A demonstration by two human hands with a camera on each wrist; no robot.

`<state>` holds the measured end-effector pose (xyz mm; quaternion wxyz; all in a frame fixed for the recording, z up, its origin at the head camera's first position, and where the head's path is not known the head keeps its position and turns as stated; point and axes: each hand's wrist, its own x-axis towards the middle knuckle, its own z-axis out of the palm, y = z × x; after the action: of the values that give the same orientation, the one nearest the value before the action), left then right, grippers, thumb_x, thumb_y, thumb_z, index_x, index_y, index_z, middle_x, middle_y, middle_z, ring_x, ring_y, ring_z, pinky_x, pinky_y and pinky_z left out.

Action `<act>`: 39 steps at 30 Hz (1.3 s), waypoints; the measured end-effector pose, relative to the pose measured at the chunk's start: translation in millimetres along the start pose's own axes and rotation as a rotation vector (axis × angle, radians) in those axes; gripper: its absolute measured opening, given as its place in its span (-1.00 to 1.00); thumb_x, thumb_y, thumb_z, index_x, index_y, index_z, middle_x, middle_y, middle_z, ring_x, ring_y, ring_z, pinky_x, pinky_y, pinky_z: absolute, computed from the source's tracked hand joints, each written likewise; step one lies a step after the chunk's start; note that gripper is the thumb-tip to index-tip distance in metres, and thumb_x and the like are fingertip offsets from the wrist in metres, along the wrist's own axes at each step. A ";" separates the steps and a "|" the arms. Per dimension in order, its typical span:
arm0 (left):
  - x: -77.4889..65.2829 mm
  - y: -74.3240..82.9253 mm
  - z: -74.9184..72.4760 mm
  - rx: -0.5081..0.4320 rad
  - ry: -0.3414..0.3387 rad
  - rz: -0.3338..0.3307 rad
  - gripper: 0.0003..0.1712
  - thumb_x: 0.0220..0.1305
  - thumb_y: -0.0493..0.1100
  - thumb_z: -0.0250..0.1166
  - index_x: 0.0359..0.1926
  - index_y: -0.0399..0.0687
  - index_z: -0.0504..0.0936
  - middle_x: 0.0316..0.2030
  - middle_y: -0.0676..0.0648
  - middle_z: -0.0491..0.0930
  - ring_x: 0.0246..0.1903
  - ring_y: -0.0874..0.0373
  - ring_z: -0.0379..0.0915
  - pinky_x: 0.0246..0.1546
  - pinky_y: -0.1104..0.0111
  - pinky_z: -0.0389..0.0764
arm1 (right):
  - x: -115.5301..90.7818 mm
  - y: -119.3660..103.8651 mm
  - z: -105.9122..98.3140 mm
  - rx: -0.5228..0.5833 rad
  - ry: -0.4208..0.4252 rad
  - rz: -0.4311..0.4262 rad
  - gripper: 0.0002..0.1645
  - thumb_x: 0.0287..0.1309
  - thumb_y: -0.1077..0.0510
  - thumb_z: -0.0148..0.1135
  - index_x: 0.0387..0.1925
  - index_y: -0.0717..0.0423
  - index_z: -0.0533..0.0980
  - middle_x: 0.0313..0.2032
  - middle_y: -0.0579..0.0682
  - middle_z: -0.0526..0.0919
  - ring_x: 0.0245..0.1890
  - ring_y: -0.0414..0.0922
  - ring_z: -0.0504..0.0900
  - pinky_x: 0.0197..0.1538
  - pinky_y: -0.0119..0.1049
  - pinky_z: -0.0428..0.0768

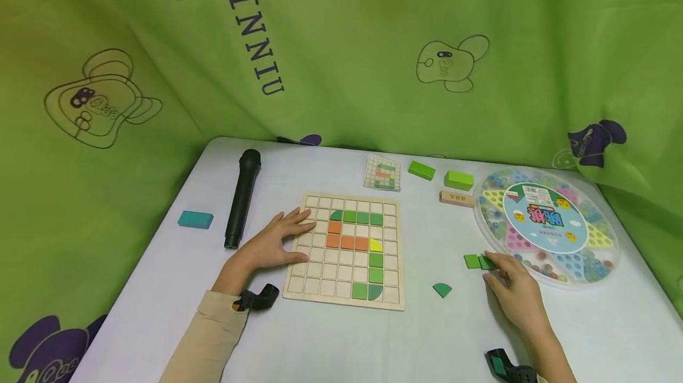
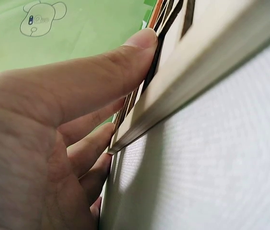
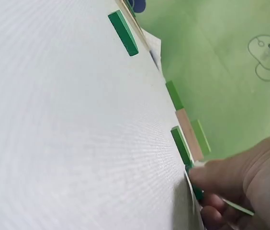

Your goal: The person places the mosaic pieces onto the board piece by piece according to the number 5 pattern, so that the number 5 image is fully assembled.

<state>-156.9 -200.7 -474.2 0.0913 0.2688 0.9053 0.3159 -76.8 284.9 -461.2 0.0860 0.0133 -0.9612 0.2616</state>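
My left hand rests on the left side of a wooden grid board, fingers and thumb spread over its edge. Orange tiles, green tiles and a yellow tile fill some of the board's squares. To the right, my right hand pinches a dark green tile between thumb and fingers, close over the table. Just left of it lies a green square tile. A dark green quarter-round tile lies between the board and that hand.
A round marble game box stands beyond my right hand. Behind the board are a pattern card, green blocks and a wooden block. A black microphone and a teal block lie at the left.
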 end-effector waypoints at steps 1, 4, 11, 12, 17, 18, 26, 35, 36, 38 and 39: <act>-0.3 0.1 -0.1 0.001 0.003 -0.001 -0.12 0.00 0.15 0.42 0.33 -0.02 0.36 0.44 -0.07 0.09 0.46 -0.08 -0.14 0.45 -0.05 -0.23 | 0.7 1.2 1.6 -0.005 0.020 -0.010 -0.55 0.11 0.27 0.28 0.09 0.17 0.53 -0.01 0.17 0.55 -0.22 -0.20 0.51 -0.24 -0.50 0.42; -1.2 0.6 -0.6 0.001 0.008 -0.006 -0.12 0.00 0.15 0.42 0.33 -0.02 0.36 0.44 -0.07 0.09 0.46 -0.08 -0.14 0.44 -0.05 -0.22 | 1.5 2.4 4.5 -0.001 0.065 -0.026 -0.61 0.06 0.34 0.29 -0.01 0.20 0.58 -0.12 0.14 0.55 -0.27 -0.41 0.39 -0.28 -0.65 0.33; -2.0 0.9 -0.5 -0.018 0.002 -0.008 -0.14 0.01 0.11 0.43 0.33 -0.03 0.37 0.44 -0.07 0.10 0.46 -0.08 -0.15 0.44 -0.05 -0.24 | -0.7 2.7 4.9 -0.026 0.076 -0.003 -0.71 0.06 0.32 0.31 -0.11 0.22 0.61 -0.26 0.11 0.51 -0.29 -0.28 0.41 -0.32 -0.52 0.39; -1.7 1.2 -0.3 -0.018 0.001 -0.007 -0.14 0.01 0.11 0.43 0.33 -0.03 0.37 0.44 -0.08 0.10 0.46 -0.09 -0.15 0.44 -0.06 -0.24 | -1.1 1.5 4.3 -0.030 0.078 0.001 -0.71 0.06 0.31 0.31 -0.11 0.21 0.61 -0.26 0.11 0.51 -0.30 -0.20 0.47 -0.32 -0.45 0.41; -0.5 0.7 0.8 -0.013 -0.004 -0.003 -0.14 0.01 0.11 0.43 0.33 -0.02 0.37 0.44 -0.07 0.10 0.46 -0.08 -0.15 0.44 -0.06 -0.24 | -3.7 -17.6 1.2 0.006 0.122 -0.028 -0.67 0.02 0.31 0.34 -0.10 0.21 0.60 -0.24 0.10 0.54 -0.30 -0.09 0.55 -0.30 -0.54 0.45; -0.4 0.7 0.8 -0.011 -0.004 -0.006 -0.14 0.00 0.12 0.43 0.33 -0.01 0.37 0.44 -0.06 0.10 0.46 -0.08 -0.15 0.44 -0.05 -0.24 | -3.9 -24.3 2.2 0.031 0.136 -0.052 -0.66 0.00 0.33 0.36 -0.10 0.21 0.60 -0.24 0.09 0.55 -0.29 -0.16 0.54 -0.28 -0.62 0.44; -0.7 0.6 0.7 -0.006 -0.003 0.006 -0.14 0.01 0.13 0.42 0.33 -0.02 0.37 0.44 -0.09 0.10 0.46 -0.09 -0.15 0.44 -0.06 -0.23 | -11.3 -88.0 34.8 0.189 0.035 -0.284 -0.56 -0.21 0.38 0.47 -0.16 0.13 0.63 -0.25 -0.09 0.56 -0.34 -0.27 0.56 -0.29 -0.49 0.61; -1.1 1.9 -0.5 -0.002 -0.002 0.006 -0.13 0.01 0.12 0.43 0.33 -0.01 0.37 0.44 -0.07 0.09 0.46 -0.09 -0.15 0.44 -0.07 -0.22 | -15.3 -144.3 73.5 0.353 -0.264 -0.334 -0.63 -0.05 0.25 0.43 -0.12 0.01 0.63 -0.22 -0.24 0.50 -0.27 -0.28 0.56 -0.18 -0.40 0.62; -1.3 2.2 -0.6 -0.004 0.000 0.008 -0.13 0.01 0.12 0.43 0.33 -0.01 0.37 0.44 -0.08 0.09 0.46 -0.09 -0.15 0.44 -0.07 -0.22 | -15.3 -149.5 76.9 0.350 -0.285 -0.338 -0.65 -0.04 0.22 0.43 -0.12 0.00 0.63 -0.22 -0.26 0.50 -0.25 -0.29 0.55 -0.16 -0.41 0.61; -1.5 2.8 -1.1 -0.006 0.004 0.016 -0.14 0.00 0.12 0.43 0.33 -0.02 0.37 0.44 -0.09 0.10 0.46 -0.11 -0.14 0.43 -0.08 -0.21 | -14.9 -159.0 83.6 0.334 -0.311 -0.357 -0.66 -0.03 0.19 0.42 -0.13 -0.01 0.64 -0.22 -0.27 0.50 -0.23 -0.31 0.51 -0.16 -0.43 0.57; -1.6 3.1 -1.4 -0.005 0.008 0.022 -0.14 0.00 0.12 0.43 0.32 -0.03 0.38 0.44 -0.10 0.11 0.45 -0.12 -0.13 0.43 -0.10 -0.20 | -14.5 -163.2 86.7 0.320 -0.317 -0.372 -0.66 -0.02 0.17 0.43 -0.12 -0.02 0.64 -0.21 -0.27 0.50 -0.22 -0.32 0.49 -0.16 -0.44 0.56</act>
<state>-154.7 -200.2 -471.2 0.0850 0.2773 0.9018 0.3205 -64.7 100.0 -455.5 -0.0221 0.2437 -0.8901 0.3844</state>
